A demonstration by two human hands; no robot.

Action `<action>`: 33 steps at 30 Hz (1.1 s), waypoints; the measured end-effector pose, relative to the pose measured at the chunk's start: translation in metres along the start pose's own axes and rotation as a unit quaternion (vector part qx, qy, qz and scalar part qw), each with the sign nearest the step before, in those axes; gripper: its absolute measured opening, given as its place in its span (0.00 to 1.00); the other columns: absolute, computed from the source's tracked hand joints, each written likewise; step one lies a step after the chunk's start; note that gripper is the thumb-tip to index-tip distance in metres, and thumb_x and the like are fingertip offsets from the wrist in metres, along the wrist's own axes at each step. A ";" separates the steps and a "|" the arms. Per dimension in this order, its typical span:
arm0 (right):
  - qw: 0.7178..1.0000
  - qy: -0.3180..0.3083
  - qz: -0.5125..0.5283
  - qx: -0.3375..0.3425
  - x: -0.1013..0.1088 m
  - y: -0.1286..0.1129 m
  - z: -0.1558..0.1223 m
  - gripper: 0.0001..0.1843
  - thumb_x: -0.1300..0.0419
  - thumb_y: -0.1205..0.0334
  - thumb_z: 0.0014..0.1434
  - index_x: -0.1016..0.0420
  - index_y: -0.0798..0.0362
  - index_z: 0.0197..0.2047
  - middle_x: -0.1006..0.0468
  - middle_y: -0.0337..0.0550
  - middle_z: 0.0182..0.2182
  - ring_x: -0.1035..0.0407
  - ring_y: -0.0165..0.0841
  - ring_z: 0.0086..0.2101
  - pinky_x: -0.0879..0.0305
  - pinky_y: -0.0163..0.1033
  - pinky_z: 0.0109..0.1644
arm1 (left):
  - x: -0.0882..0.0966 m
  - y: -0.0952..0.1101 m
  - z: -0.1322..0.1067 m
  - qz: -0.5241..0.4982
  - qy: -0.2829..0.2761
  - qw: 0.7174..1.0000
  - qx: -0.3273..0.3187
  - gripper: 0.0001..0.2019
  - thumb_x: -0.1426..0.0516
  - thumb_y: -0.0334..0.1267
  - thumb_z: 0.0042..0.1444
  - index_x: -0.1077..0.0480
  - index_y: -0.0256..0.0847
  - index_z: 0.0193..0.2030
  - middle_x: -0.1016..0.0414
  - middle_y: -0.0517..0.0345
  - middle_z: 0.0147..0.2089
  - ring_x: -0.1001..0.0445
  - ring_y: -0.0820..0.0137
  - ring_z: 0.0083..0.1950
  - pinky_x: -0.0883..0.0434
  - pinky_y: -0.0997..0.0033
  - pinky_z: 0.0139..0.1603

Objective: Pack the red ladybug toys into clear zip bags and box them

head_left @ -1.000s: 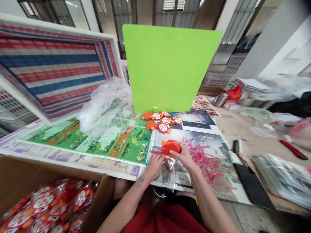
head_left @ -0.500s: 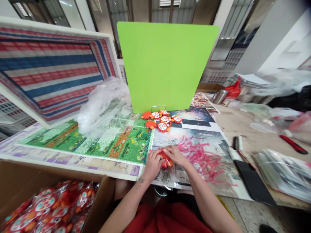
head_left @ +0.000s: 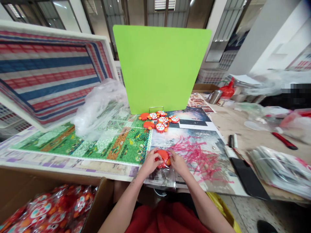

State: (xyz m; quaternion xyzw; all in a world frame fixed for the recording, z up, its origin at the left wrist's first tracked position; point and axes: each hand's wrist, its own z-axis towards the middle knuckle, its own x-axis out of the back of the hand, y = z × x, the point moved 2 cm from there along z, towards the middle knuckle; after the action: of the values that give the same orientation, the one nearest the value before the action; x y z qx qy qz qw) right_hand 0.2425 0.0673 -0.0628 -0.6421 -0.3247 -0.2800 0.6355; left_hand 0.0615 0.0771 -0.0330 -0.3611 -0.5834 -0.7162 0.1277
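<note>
One cardboard box [head_left: 104, 194] sits at near left, packed w/ bagged red toys [head_left: 46, 210] w/ white spotted faces. At far left, a framed striped panel [head_left: 48, 71] in red, white & blue stands tilted behind the table. In front of it, crumpled clear plastic [head_left: 97, 110] lies partly on a green printed poster [head_left: 116, 145].

Near centre, the left hand [head_left: 150, 163] & right hand [head_left: 178, 163] are both curled, grasping an orange toy [head_left: 163, 158] between them & mostly hiding it. The toy is held just above the near edge of a pale print w/ pink coral-like marks [head_left: 194, 155]. A clear plastic bag [head_left: 160, 178] lies crumpled just below the hands; can't tell if the toy is inside it.

Far centre, a pile of orange & red spotted toys [head_left: 157, 119] sits across the poster edges, near the foot of a lime-green board [head_left: 160, 68] on a wire stand [head_left: 156, 109]. Further right: steel cup [head_left: 215, 96] & red bag [head_left: 228, 90] at far right, black folder [head_left: 247, 178] nearer, red utility knife [head_left: 284, 140] & stack of bagged prints [head_left: 274, 168] at right.
</note>
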 end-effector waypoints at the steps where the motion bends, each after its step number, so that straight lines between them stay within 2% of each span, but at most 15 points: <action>1: 1.000 0.008 0.003 0.008 0.000 -0.003 -0.001 0.28 0.56 0.69 0.62 0.35 0.56 0.64 0.20 0.52 0.43 0.24 0.40 0.40 0.34 0.40 0.45 | 0.003 0.001 0.000 0.006 -0.011 1.000 0.005 0.03 0.38 0.29 0.51 0.25 0.42 0.31 0.34 0.49 0.64 0.38 0.54 0.66 0.41 0.48 0.66; 4: 0.999 0.042 0.031 0.014 0.001 -0.011 -0.005 0.29 0.57 0.67 0.62 0.36 0.54 0.65 0.19 0.47 0.35 0.25 0.39 0.34 0.33 0.40 0.40 | 0.012 0.006 0.000 0.023 -0.026 0.999 0.011 0.03 0.37 0.30 0.50 0.25 0.42 0.30 0.31 0.50 0.62 0.37 0.54 0.65 0.40 0.50 0.64; 6: 0.995 0.070 0.065 0.011 0.000 -0.017 -0.007 0.28 0.58 0.64 0.63 0.36 0.53 0.64 0.21 0.44 0.30 0.26 0.39 0.31 0.33 0.40 0.38 | 0.016 0.013 -0.002 0.035 -0.023 0.999 0.003 0.02 0.38 0.32 0.52 0.27 0.42 0.32 0.26 0.51 0.53 0.32 0.57 0.58 0.37 0.53 0.61; 9: 0.983 0.102 0.150 0.025 0.000 -0.027 -0.009 0.27 0.58 0.60 0.64 0.35 0.53 0.64 0.21 0.44 0.30 0.27 0.38 0.30 0.31 0.42 0.39 | 0.020 0.025 -0.006 0.021 -0.029 0.999 -0.013 0.03 0.45 0.33 0.58 0.30 0.42 0.35 0.24 0.57 0.37 0.28 0.64 0.44 0.33 0.60 0.52; 11: 0.970 0.108 0.214 0.038 0.001 -0.031 -0.009 0.26 0.57 0.58 0.65 0.36 0.52 0.64 0.21 0.44 0.32 0.27 0.37 0.29 0.30 0.42 0.37 | 0.020 0.028 -0.010 0.005 -0.024 1.000 -0.011 0.04 0.47 0.33 0.59 0.31 0.42 0.35 0.26 0.59 0.33 0.28 0.66 0.40 0.33 0.62 0.50; 13: 0.956 0.104 0.270 0.042 0.002 -0.034 -0.009 0.26 0.57 0.55 0.66 0.38 0.50 0.65 0.23 0.44 0.32 0.28 0.35 0.27 0.29 0.42 0.35 | 0.022 0.023 -0.014 -0.008 0.041 0.999 0.010 0.04 0.45 0.35 0.58 0.30 0.42 0.39 0.25 0.56 0.39 0.28 0.63 0.45 0.34 0.59 0.53; 15: 0.943 0.095 0.315 0.043 0.004 -0.035 -0.010 0.27 0.56 0.52 0.67 0.40 0.49 0.66 0.24 0.43 0.32 0.28 0.35 0.26 0.28 0.42 0.34 | 0.023 0.011 -0.019 -0.048 0.140 0.988 0.051 0.15 0.42 0.39 0.56 0.32 0.41 0.50 0.27 0.48 0.52 0.31 0.59 0.55 0.35 0.56 0.57; 16: 0.938 0.091 0.331 0.044 0.004 -0.035 -0.010 0.27 0.56 0.51 0.67 0.40 0.48 0.66 0.24 0.43 0.32 0.27 0.35 0.27 0.27 0.42 0.34 | 0.023 0.003 -0.021 -0.088 0.172 0.978 0.077 0.21 0.41 0.41 0.55 0.35 0.40 0.56 0.30 0.45 0.57 0.32 0.58 0.57 0.35 0.55 0.57; 17: 0.934 0.088 0.344 0.045 0.004 -0.035 -0.010 0.27 0.56 0.50 0.67 0.41 0.48 0.66 0.25 0.44 0.33 0.26 0.36 0.27 0.27 0.43 0.34 | 0.021 -0.005 -0.023 -0.139 0.180 0.968 0.105 0.26 0.41 0.43 0.56 0.38 0.39 0.60 0.32 0.42 0.59 0.30 0.58 0.57 0.33 0.56 0.56; 19: 0.928 0.080 0.360 0.046 0.004 -0.034 -0.010 0.27 0.56 0.50 0.68 0.41 0.49 0.65 0.25 0.45 0.33 0.26 0.36 0.28 0.27 0.44 0.35 | 0.015 -0.016 -0.026 -0.242 0.135 0.949 0.148 0.27 0.43 0.46 0.57 0.39 0.36 0.60 0.28 0.41 0.55 0.26 0.60 0.51 0.30 0.59 0.51; 21: 0.933 0.088 0.346 0.050 0.005 -0.035 -0.010 0.26 0.57 0.51 0.68 0.40 0.50 0.65 0.24 0.46 0.34 0.26 0.37 0.29 0.27 0.45 0.36 | 0.011 -0.019 -0.028 -0.307 0.079 0.936 0.155 0.22 0.43 0.49 0.56 0.32 0.35 0.51 0.23 0.45 0.47 0.24 0.62 0.46 0.29 0.61 0.49; 24: 0.952 0.162 0.240 0.102 0.014 -0.040 -0.012 0.23 0.54 0.56 0.67 0.35 0.51 0.62 0.22 0.50 0.42 0.27 0.40 0.40 0.29 0.50 0.47 | 0.008 -0.014 -0.029 -0.342 0.066 0.926 0.146 0.19 0.42 0.52 0.54 0.28 0.35 0.39 0.21 0.51 0.38 0.23 0.64 0.41 0.28 0.64 0.46; 26: 0.953 0.205 0.149 0.163 0.020 -0.049 -0.014 0.20 0.51 0.60 0.66 0.31 0.50 0.59 0.23 0.49 0.47 0.31 0.42 0.48 0.35 0.52 0.55 | 0.008 -0.009 -0.028 -0.351 0.062 0.921 0.156 0.19 0.41 0.52 0.54 0.28 0.36 0.40 0.20 0.51 0.37 0.23 0.64 0.39 0.27 0.65 0.42; 28: 0.951 0.202 0.084 0.217 0.024 -0.060 -0.015 0.19 0.49 0.62 0.67 0.29 0.49 0.58 0.21 0.47 0.45 0.33 0.42 0.48 0.37 0.51 0.56 | 0.008 -0.003 -0.026 -0.341 0.051 0.926 0.153 0.18 0.42 0.49 0.55 0.28 0.36 0.44 0.20 0.50 0.39 0.23 0.64 0.39 0.27 0.65 0.41; 33: 0.944 0.154 -0.026 0.290 0.020 -0.081 -0.014 0.22 0.50 0.65 0.67 0.33 0.50 0.63 0.20 0.47 0.40 0.33 0.42 0.48 0.35 0.48 0.53 | 0.016 0.014 -0.022 -0.186 0.061 0.979 0.058 0.13 0.48 0.35 0.59 0.26 0.38 0.47 0.20 0.51 0.43 0.23 0.63 0.45 0.30 0.63 0.51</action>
State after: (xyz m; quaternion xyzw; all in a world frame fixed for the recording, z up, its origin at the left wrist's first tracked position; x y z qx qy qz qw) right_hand 0.1933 0.0527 0.0050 -0.3701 -0.3066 -0.2859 0.8290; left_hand 0.0501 0.0570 -0.0133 -0.1935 -0.6718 -0.7134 0.0481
